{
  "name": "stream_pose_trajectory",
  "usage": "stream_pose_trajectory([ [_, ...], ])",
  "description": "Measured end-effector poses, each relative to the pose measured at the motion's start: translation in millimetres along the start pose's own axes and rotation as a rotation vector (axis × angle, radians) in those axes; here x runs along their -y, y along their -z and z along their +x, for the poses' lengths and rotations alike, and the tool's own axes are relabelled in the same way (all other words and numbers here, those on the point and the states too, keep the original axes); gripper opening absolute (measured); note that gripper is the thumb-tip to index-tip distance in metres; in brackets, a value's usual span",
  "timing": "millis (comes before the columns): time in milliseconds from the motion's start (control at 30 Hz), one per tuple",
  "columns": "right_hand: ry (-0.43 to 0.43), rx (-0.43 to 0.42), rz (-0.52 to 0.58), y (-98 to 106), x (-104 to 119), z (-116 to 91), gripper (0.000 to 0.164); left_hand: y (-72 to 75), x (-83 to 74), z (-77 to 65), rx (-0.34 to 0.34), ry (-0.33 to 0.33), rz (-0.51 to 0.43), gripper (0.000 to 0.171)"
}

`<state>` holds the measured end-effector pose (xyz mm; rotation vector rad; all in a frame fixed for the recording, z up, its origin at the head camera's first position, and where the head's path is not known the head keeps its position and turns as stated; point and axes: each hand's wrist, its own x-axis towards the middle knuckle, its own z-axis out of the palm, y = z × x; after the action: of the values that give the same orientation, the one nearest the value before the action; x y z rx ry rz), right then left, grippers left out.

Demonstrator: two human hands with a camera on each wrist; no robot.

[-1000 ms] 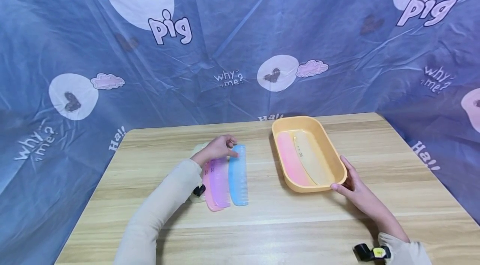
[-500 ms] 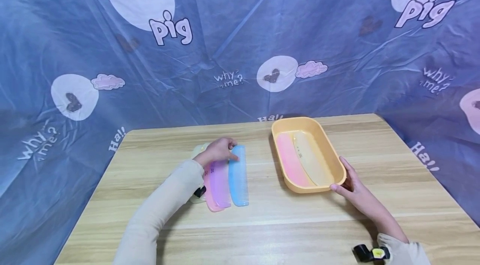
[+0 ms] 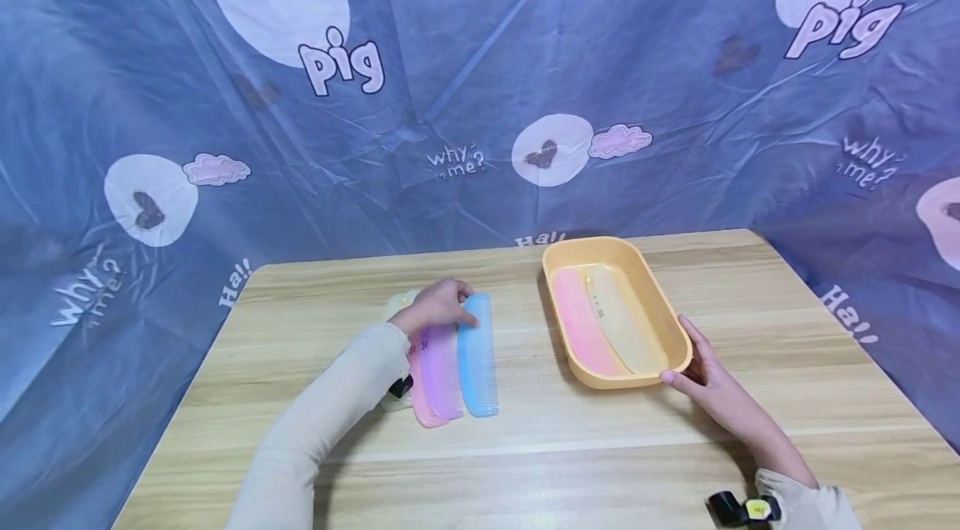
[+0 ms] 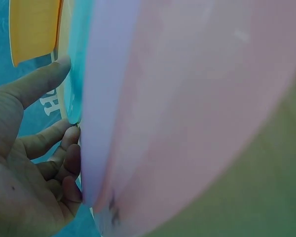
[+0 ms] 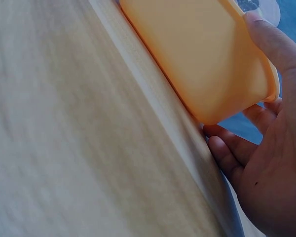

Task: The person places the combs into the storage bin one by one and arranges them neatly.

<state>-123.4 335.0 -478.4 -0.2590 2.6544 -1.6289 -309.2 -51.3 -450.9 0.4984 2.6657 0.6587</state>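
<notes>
While the left hand [image 3: 438, 302] reaches over to the blue comb [image 3: 477, 363], its thumb touches the comb's upper face and its bent fingers meet the far end; I cannot tell whether that grip actually holds it. The blue comb lies flat on the desk [image 3: 555, 463], left of the yellow tray [image 3: 652, 297]. Just left of it, a purple comb [image 3: 439, 372] overlaps a pink comb [image 3: 425, 415], and a pale comb [image 3: 398, 305] farther left is partly hidden by the arm. The right hand [image 3: 708, 376] holds the tray's near right corner, thumb on the rim and fingers around the outside. Inside the tray, a rose comb [image 3: 581, 326] lies left of a cream comb [image 3: 622, 322].
</notes>
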Motion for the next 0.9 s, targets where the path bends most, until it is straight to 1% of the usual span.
stream_pose_trajectory([
  [100,-0.001,0.000,-0.002,-0.2,-0.1,0.0,0.086,0.3,-0.1,0.2,0.007,0.002,-0.012,0.065],
  [333,0.005,-0.012,-0.008,-0.4,-1.4,0.7,0.086,0.5,-0.9,1.1,0.027,-0.039,-0.007,0.049],
  [500,0.013,-0.011,-0.001,-0.7,-2.3,1.0,0.085,0.5,-0.6,0.8,0.047,-0.044,-0.027,0.045],
  [700,0.019,-0.012,0.003,-1.0,-3.0,1.0,0.086,1.3,0.4,0.6,0.081,-0.031,-0.143,0.045],
  [833,0.012,-0.015,-0.005,-0.5,-2.7,0.6,0.086,2.0,1.3,-0.5,0.094,-0.039,-0.213,0.049],
  [900,0.007,-0.013,-0.009,-0.2,-2.2,0.3,0.086,2.7,1.4,-1.8,0.098,-0.032,-0.248,0.050],
])
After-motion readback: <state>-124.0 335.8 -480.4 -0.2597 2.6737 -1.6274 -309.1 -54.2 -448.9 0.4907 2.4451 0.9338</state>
